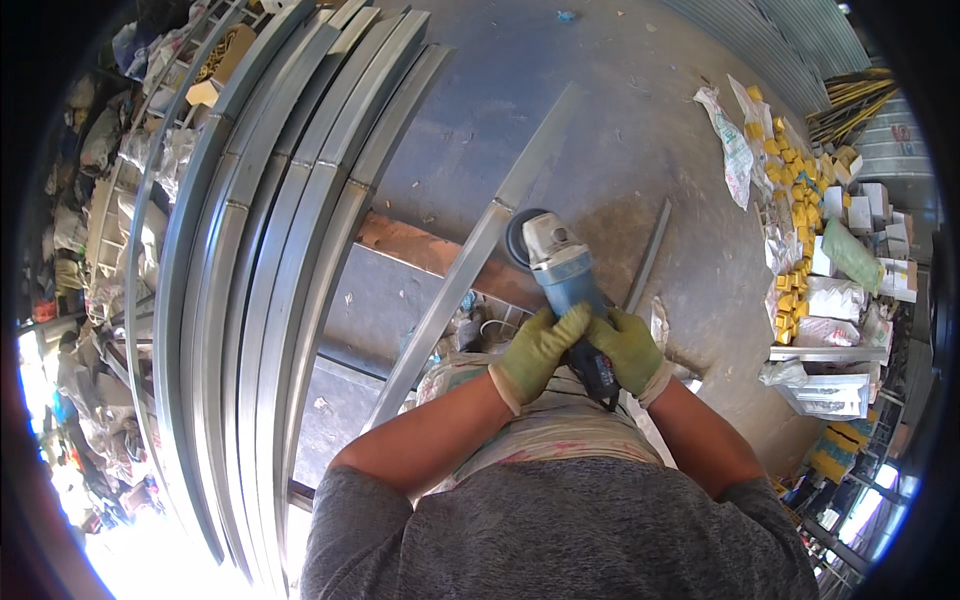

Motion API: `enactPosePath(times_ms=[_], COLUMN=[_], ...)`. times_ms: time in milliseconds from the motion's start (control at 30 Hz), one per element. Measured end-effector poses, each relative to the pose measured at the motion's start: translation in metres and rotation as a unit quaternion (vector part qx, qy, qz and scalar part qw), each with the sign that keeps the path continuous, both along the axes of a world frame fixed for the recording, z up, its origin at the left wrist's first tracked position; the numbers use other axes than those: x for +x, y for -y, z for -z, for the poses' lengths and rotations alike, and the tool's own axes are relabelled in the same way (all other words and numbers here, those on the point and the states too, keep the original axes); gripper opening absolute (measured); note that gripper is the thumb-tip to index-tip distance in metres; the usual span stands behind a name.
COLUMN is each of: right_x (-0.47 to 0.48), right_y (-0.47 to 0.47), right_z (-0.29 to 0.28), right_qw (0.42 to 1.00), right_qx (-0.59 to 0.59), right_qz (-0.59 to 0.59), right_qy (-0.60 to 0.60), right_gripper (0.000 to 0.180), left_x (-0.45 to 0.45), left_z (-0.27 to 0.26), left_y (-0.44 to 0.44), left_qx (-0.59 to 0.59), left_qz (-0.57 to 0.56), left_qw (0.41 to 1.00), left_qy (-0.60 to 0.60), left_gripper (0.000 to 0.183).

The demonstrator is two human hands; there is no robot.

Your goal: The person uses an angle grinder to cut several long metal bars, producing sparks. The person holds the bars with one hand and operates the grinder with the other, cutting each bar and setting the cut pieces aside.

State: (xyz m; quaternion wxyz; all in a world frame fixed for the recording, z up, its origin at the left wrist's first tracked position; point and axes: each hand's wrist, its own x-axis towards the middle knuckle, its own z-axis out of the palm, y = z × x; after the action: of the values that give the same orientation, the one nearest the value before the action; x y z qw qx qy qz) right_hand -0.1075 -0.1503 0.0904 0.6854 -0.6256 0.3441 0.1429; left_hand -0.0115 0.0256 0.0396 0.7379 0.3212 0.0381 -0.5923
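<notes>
Both of my hands wear yellow-green work gloves and grip the blue body of an angle grinder (564, 271). My left hand (541, 352) holds it from the left, and my right hand (628, 349) wraps it from the right, above the black rear end. The dark disc (517, 238) at its grey head is beside a single square metal tube (457, 289), close to a welded joint (502, 204) on it. Whether disc and tube touch I cannot tell. That tube slants from lower left to upper right.
Several long metal tubes (281, 225) with welded joints lie side by side at left. A rusty flat beam (435, 251) crosses beneath the single tube. A thin metal bar (651, 255) lies on the floor. Yellow pieces (802, 202) and white boxes (874, 201) are piled at right.
</notes>
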Motion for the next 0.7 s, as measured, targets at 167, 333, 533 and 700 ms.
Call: enactPosePath(times_ms=[167, 333, 533, 700], right_x=[0.029, 0.043, 0.054, 0.053], right_y=[-0.018, -0.018, -0.008, -0.025], right_z=[-0.002, 0.005, 0.006, 0.006], right_qw=[0.991, 0.99, 0.992, 0.993], right_qx=[-0.09, -0.118, -0.094, -0.003], right_qz=[-0.089, -0.061, 0.023, 0.096], right_qy=[-0.052, -0.052, -0.082, -0.065], right_gripper=[0.061, 0.058, 0.054, 0.058], left_x=[0.005, 0.043, 0.063, 0.056], left_z=[0.007, 0.021, 0.036, 0.037], left_y=[-0.009, 0.006, 0.039, 0.034], left_qx=[0.057, 0.017, -0.032, -0.009], left_qz=[-0.092, -0.048, -0.068, -0.085], left_qw=[0.992, 0.998, 0.996, 0.995], left_qy=[-0.071, -0.042, -0.04, -0.052], left_gripper=[0.071, 0.06, 0.046, 0.04])
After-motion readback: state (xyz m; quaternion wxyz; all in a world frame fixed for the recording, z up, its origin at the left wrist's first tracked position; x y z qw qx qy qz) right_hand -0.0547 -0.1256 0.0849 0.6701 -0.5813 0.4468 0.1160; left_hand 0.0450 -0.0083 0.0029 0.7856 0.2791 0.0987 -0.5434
